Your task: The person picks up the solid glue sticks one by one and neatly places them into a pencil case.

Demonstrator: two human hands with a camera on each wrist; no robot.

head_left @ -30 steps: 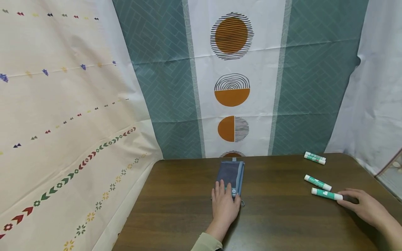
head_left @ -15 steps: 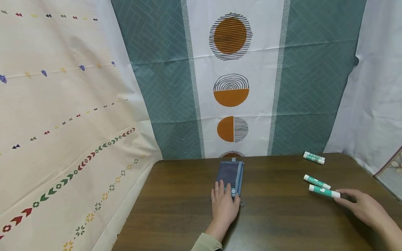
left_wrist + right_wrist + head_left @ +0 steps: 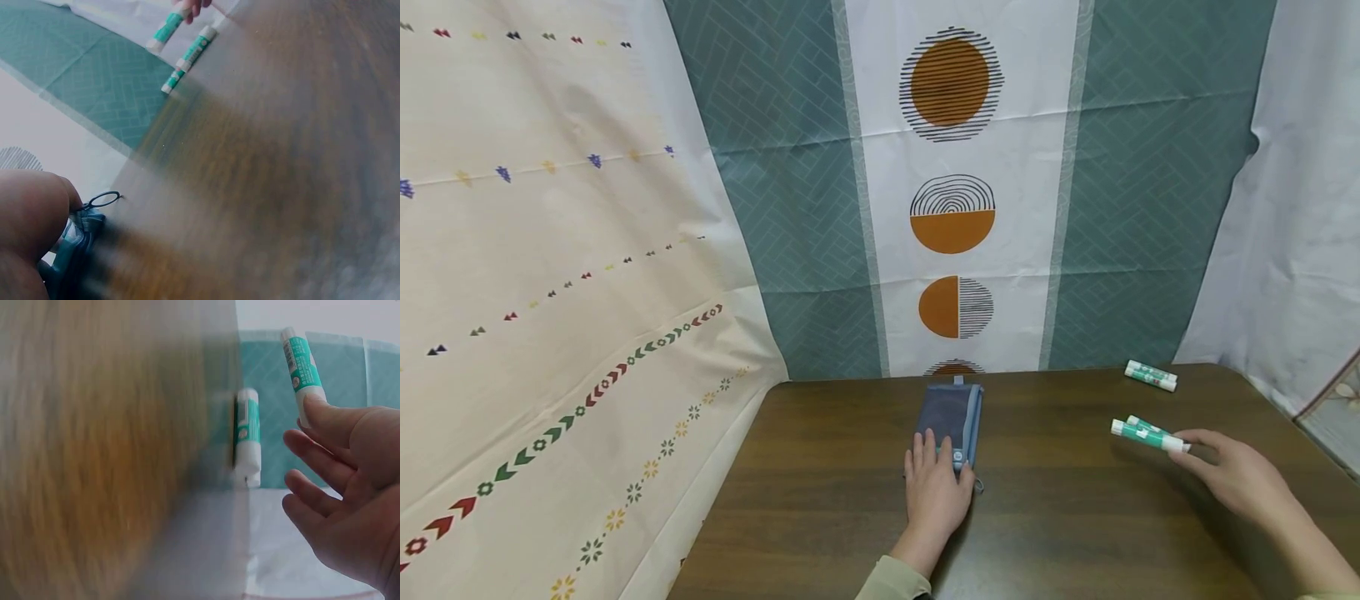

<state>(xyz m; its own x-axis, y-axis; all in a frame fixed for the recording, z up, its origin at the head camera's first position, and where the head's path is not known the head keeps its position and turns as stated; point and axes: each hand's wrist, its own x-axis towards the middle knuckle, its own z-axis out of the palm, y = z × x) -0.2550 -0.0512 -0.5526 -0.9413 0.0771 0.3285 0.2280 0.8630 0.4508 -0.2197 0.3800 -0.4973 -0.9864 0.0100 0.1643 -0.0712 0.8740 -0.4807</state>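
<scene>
My left hand (image 3: 936,492) lies with its fingers spread on the near end of a blue zip pouch (image 3: 945,408), which has a dark mesh panel. In the left wrist view a loop (image 3: 103,199) sticks out from the pouch beside that hand. At the right, my right hand (image 3: 1240,477) pinches the end of a green-and-white glue stick (image 3: 1142,434) between thumb and fingers, holding it above the table. Partly hidden behind it lies another glue stick (image 3: 248,431). The right hand's other fingers are loosely bent and hold nothing.
More green-and-white glue stick tubes (image 3: 1152,377) lie near the table's back right corner, seemingly side by side. The brown wooden table (image 3: 820,467) ends at a hanging green and white cloth (image 3: 805,208). A cream patterned cloth (image 3: 587,275) hangs along the left.
My right hand has lifted the glue stick and carried it left and away from me, over the one lying behind. My left hand and the pouch have stayed put.
</scene>
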